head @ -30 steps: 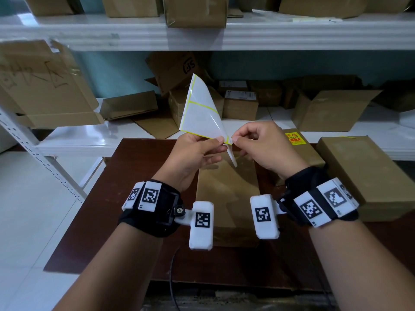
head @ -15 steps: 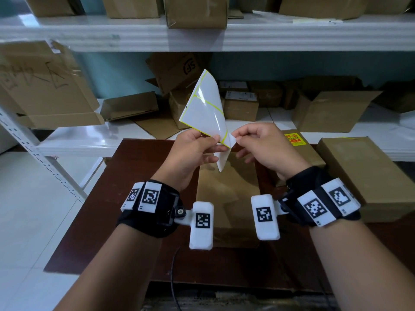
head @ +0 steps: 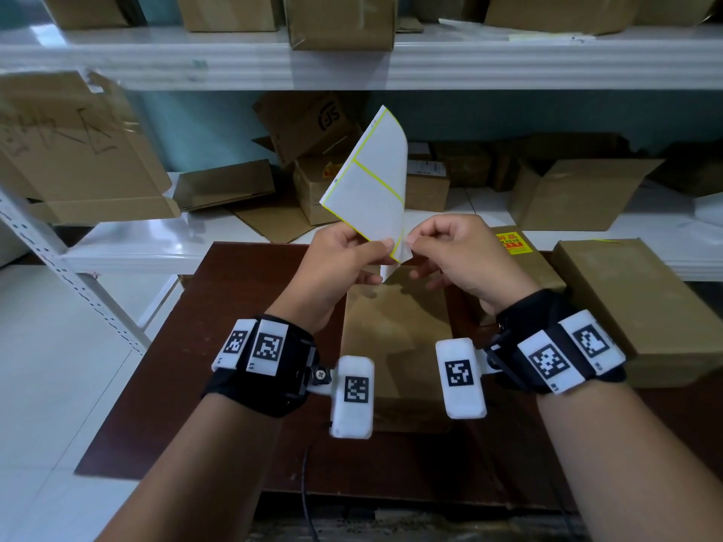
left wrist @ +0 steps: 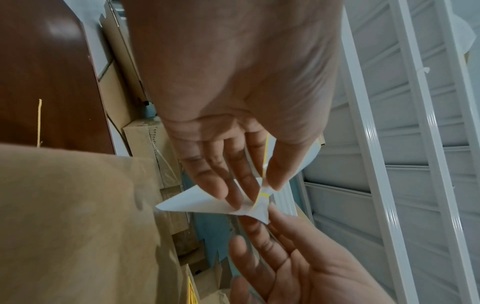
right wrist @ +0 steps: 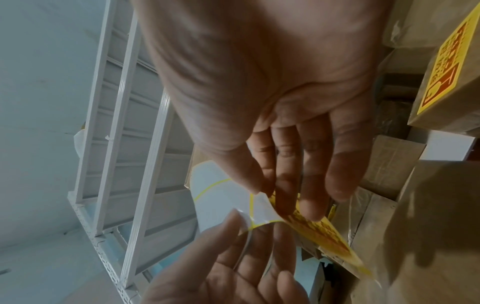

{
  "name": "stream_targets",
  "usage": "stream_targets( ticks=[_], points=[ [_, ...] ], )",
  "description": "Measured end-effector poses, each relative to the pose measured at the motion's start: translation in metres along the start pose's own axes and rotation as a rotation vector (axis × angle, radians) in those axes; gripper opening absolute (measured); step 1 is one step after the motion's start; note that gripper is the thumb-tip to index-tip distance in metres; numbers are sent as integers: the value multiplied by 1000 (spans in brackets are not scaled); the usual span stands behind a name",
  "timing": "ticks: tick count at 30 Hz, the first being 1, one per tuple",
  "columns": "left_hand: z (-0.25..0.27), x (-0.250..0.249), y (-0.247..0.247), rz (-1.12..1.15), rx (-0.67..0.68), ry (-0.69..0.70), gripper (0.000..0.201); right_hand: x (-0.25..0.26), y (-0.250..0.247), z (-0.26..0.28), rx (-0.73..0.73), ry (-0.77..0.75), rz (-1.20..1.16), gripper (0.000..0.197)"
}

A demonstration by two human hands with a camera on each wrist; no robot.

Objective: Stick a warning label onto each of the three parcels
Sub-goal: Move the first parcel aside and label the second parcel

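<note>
Left hand (head: 344,256) pinches label sheet (head: 371,185) mid-frame; right hand (head: 454,252) pinches peeling corner; risk: sticker curls, self-adheres, or tears.

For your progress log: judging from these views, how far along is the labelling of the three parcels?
Done: the middle parcel behind the right hand carries a yellow warning label. In hand: the left hand holds the label sheet while the right hand's grip pinches its lower corner, seemingly peeling a label. Left: the near parcel and the right parcel show no label on top.
</note>
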State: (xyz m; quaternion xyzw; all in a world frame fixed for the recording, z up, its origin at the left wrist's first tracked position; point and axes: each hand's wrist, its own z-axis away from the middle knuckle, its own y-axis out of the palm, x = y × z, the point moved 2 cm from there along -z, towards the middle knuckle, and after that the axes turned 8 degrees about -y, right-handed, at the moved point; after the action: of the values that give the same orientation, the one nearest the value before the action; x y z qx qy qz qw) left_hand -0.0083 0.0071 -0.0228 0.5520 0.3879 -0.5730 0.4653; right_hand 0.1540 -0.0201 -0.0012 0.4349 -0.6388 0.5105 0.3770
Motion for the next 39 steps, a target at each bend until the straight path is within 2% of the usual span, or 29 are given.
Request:
stream_targets(
  ticks=[7,9,11,15,18,29,36,39],
  points=[
    [4,-1,4,-34,10,15,23,-4,5,-2,-9,-69,155,20],
    [4,0,5,-42,-2,4,21,-5,6,-3,-13,-77,175,18],
    [3,1,4,-22,-35,-17,17,-7,6,-3,-19,-65,154,16],
    [0,3,0,13,-84,-70,23,-9,7,-4,-21,-25,88,13],
    [-1,3,-1,38,-90,-69,17,-10,8,-4,-23,3,45,15],
    [-3,0,-9,214,-87,-71,21,-5,2,-2,-15,62,-54,15],
    [-4,-2,-13,233,-97,-71,22,-7,-2,-2,-19,86,-76,11],
    [-5,-1,-12,211,-102,-59,24,-6,-1,-2,21,89,-116,15]
  ],
)
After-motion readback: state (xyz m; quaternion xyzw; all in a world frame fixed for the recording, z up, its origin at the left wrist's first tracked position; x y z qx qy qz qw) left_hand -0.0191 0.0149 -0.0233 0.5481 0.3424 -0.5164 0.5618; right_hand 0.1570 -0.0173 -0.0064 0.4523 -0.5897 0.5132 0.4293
